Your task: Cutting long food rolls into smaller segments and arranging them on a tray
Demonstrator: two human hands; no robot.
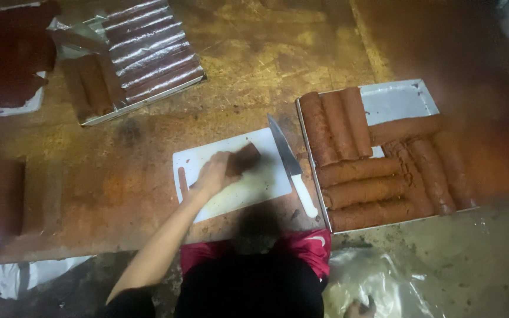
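Observation:
My left hand (214, 174) rests on a brown roll (244, 159) lying on the white cutting board (237, 197), fingers curled over its left end. A thin brown strip (182, 179) lies at the board's left edge. A white-handled knife (291, 165) lies across the board's right edge, nobody holding it. My right hand (360, 308) is low at the bottom edge, touching a crumpled clear plastic sheet (378, 282); its grip is hard to read.
A metal tray (399, 100) to the right holds several brown rolls (360, 191). A second tray (148, 97) at top left carries plastic-wrapped rolls (148, 50) and bare ones. Dark sheets (7, 53) lie at the far left on the stained wooden table (119, 188).

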